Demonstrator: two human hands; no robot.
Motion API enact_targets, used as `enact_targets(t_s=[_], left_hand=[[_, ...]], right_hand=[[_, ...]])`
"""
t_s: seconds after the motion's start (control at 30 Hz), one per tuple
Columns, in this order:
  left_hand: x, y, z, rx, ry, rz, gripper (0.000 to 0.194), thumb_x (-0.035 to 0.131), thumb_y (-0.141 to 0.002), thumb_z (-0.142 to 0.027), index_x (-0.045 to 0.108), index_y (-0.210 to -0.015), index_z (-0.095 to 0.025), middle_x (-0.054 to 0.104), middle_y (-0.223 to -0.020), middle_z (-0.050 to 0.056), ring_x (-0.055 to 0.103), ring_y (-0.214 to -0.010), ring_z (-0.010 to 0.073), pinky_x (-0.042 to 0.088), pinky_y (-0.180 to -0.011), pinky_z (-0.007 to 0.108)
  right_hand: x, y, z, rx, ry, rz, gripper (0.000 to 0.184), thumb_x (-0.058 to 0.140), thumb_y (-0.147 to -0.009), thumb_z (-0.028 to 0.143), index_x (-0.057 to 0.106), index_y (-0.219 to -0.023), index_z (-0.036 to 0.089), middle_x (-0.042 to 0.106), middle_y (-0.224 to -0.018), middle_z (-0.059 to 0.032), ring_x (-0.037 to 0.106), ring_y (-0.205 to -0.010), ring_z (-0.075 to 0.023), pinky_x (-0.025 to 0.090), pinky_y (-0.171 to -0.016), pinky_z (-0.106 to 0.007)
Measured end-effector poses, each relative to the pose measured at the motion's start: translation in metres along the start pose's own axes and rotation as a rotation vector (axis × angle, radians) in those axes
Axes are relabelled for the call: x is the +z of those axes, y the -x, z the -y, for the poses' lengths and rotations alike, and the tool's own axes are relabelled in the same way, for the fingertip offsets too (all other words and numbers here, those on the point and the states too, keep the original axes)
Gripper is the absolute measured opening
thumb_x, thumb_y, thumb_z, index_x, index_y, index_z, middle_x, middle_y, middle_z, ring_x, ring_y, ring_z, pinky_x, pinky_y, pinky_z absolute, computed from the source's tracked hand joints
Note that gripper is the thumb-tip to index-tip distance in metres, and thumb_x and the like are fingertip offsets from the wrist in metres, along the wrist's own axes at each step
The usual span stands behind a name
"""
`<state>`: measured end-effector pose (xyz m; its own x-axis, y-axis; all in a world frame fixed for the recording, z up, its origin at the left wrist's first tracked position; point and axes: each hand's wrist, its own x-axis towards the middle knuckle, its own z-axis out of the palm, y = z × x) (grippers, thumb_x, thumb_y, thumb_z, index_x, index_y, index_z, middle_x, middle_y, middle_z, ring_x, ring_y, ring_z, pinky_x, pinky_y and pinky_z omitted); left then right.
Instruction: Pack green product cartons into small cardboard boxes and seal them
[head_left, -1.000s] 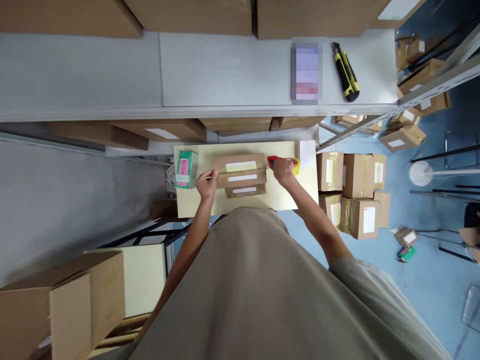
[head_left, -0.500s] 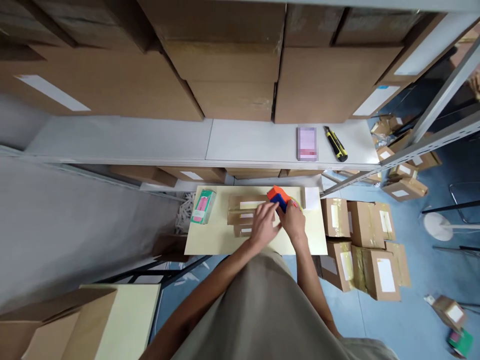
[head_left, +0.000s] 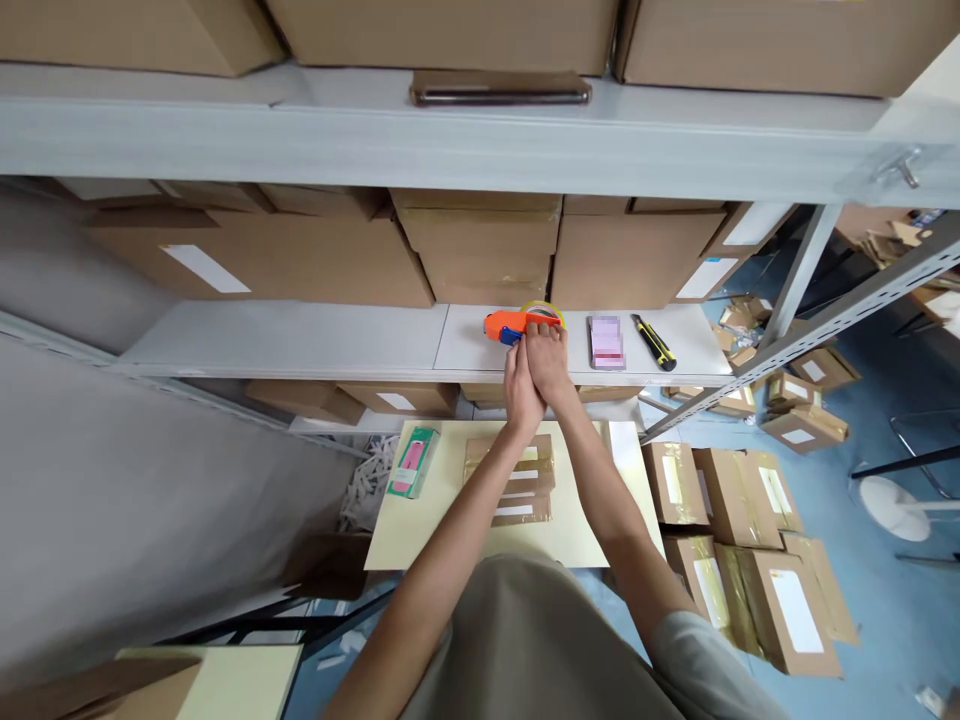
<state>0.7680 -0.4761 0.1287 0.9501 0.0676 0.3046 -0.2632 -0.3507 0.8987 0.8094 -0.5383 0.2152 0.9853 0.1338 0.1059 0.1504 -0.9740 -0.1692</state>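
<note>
Both my hands are raised to the grey shelf (head_left: 337,340) in front of me. My right hand (head_left: 551,362) is closed round the orange and blue tape dispenser (head_left: 508,325), which rests on the shelf with its tape roll behind. My left hand (head_left: 520,385) presses against the right hand's wrist side, fingers together, touching the dispenser's handle. Below on the pale yellow table (head_left: 427,520) lies a taped brown parcel (head_left: 517,480) with white labels, and a green box (head_left: 411,462) with a pink picture sits at the table's left.
A pink pad (head_left: 606,342) and a yellow-black utility knife (head_left: 654,342) lie on the shelf to the right. Large cardboard boxes (head_left: 300,260) fill the shelf's back. A phone (head_left: 499,90) lies on the upper shelf. Several taped parcels (head_left: 742,540) are stacked on the blue floor at right.
Both hands rose from the parcel on the table to the shelf, carrying the tape dispenser up with them. The view tilted upward.
</note>
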Motion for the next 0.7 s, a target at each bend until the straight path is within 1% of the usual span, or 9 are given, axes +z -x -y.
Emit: enact_targets(t_s=[0.07, 0.13, 0.23, 0.33, 0.43, 0.5, 0.53, 0.6, 0.7], left_hand=[[-0.003, -0.008, 0.008, 0.007, -0.038, -0.037, 0.088, 0.069, -0.104, -0.034, 0.029, -0.183, -0.032, 0.045, -0.18, 0.017, 0.048, -0.167, 0.0421, 0.044, -0.138, 0.059], [-0.004, -0.011, 0.017, 0.007, -0.063, -0.043, 0.101, 0.08, -0.092, -0.027, 0.034, -0.182, -0.033, 0.048, -0.178, 0.017, 0.051, -0.163, 0.0466, 0.048, -0.134, 0.063], [-0.001, -0.012, 0.029, 0.0, -0.089, 0.008, 0.11, 0.081, -0.085, -0.02, 0.032, -0.183, -0.033, 0.048, -0.178, 0.018, 0.056, -0.159, 0.0473, 0.053, -0.13, 0.065], [-0.003, -0.001, 0.039, 0.039, -0.098, 0.041, 0.109, 0.078, -0.087, -0.022, 0.031, -0.184, -0.03, 0.05, -0.178, 0.018, 0.056, -0.161, 0.0436, 0.054, -0.13, 0.063], [-0.028, 0.034, 0.057, 0.06, -0.133, 0.036, 0.09, 0.071, -0.097, -0.029, 0.038, -0.181, -0.028, 0.053, -0.177, 0.015, 0.051, -0.166, 0.0372, 0.048, -0.136, 0.056], [-0.057, 0.07, 0.08, -0.047, -0.201, -0.014, 0.078, 0.068, -0.103, -0.037, 0.045, -0.177, -0.025, 0.056, -0.175, 0.016, 0.05, -0.166, 0.0364, 0.045, -0.137, 0.055], [-0.073, 0.09, 0.094, -0.144, -0.246, -0.044, 0.076, 0.069, -0.103, -0.041, 0.049, -0.174, -0.024, 0.059, -0.172, 0.017, 0.052, -0.165, 0.0371, 0.045, -0.137, 0.055], [-0.101, 0.131, 0.122, -0.381, -0.348, -0.115, 0.071, 0.072, -0.1, -0.046, 0.059, -0.165, -0.019, 0.066, -0.164, 0.021, 0.057, -0.16, 0.0404, 0.048, -0.133, 0.056], [-0.118, 0.178, 0.151, -0.629, -0.418, -0.042, 0.066, 0.077, -0.096, -0.049, 0.067, -0.152, -0.018, 0.076, -0.149, 0.024, 0.067, -0.148, 0.0438, 0.054, -0.125, 0.057]], right_hand=[[0.011, -0.012, -0.001, -0.018, 0.022, 0.03, 0.048, 0.03, -0.118, 0.016, 0.064, -0.15, 0.006, 0.073, -0.146, -0.027, 0.067, -0.139, -0.0338, 0.031, -0.132, -0.046], [0.023, -0.019, -0.003, -0.016, 0.034, 0.06, 0.051, 0.029, -0.117, 0.014, 0.064, -0.151, 0.005, 0.072, -0.148, -0.0269, 0.066, -0.141, -0.0333, 0.03, -0.134, -0.046], [0.034, -0.022, -0.005, -0.006, 0.028, 0.074, 0.054, 0.028, -0.116, 0.014, 0.062, -0.156, 0.003, 0.07, -0.151, -0.027, 0.062, -0.145, -0.0341, 0.028, -0.136, -0.046], [0.037, -0.011, -0.007, -0.005, 0.017, 0.021, 0.058, 0.035, -0.117, 0.022, 0.05, -0.169, 0.001, 0.062, -0.162, -0.0288, 0.055, -0.154, -0.0367, 0.024, -0.139, -0.052], [0.045, 0.031, -0.014, 0.02, -0.003, -0.075, 0.067, 0.039, -0.117, 0.028, 0.034, -0.179, 0.002, 0.041, -0.181, -0.0297, 0.036, -0.17, -0.0384, 0.024, -0.14, -0.058], [0.063, 0.076, -0.021, 0.07, -0.044, -0.077, 0.07, 0.035, -0.118, 0.032, 0.028, -0.181, 0.002, 0.031, -0.186, -0.0289, 0.029, -0.174, -0.0375, 0.029, -0.139, -0.058], [0.077, 0.101, -0.024, 0.11, -0.073, -0.04, 0.07, 0.032, -0.119, 0.034, 0.028, -0.18, 0.0, 0.031, -0.186, -0.0302, 0.032, -0.173, -0.0374, 0.032, -0.138, -0.056], [0.109, 0.148, -0.027, 0.197, -0.138, 0.122, 0.074, 0.033, -0.12, 0.04, 0.029, -0.176, -0.008, 0.037, -0.181, -0.0366, 0.041, -0.17, -0.0392, 0.038, -0.135, -0.051], [0.162, 0.198, -0.023, 0.355, -0.226, 0.427, 0.084, 0.042, -0.119, 0.05, 0.028, -0.172, -0.014, 0.044, -0.173, -0.0431, 0.06, -0.156, -0.0417, 0.052, -0.122, -0.044]])
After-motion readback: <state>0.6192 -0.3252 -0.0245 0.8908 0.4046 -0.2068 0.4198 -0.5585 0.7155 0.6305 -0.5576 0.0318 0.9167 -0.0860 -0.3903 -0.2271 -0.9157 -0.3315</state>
